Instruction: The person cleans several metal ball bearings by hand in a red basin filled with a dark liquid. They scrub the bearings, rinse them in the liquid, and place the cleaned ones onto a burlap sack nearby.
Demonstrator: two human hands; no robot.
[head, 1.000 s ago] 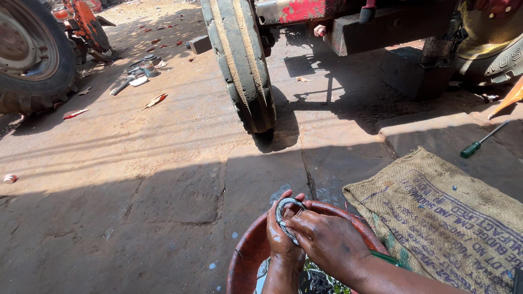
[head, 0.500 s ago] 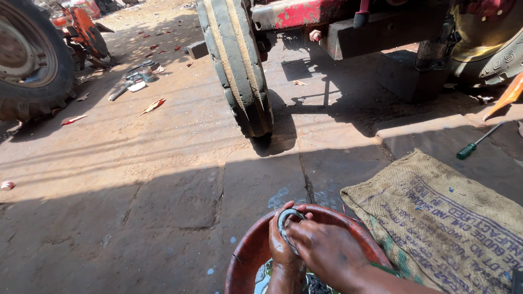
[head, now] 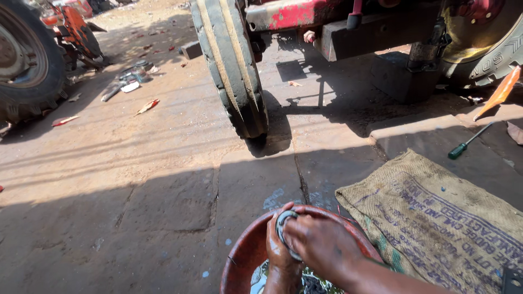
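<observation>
Metal ring (head: 283, 224) sits clamped between both hands over the red basin (head: 239, 261). Left hand (head: 279, 245) cups it from below with fingers curled, and right hand (head: 321, 245) wraps over the top, gripping tight. Burlap sack (head: 436, 218) lies just beside the basin.

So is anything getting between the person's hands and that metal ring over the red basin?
Nothing visible does. The left hand and right hand both grip the metal ring directly, above the red basin.
</observation>
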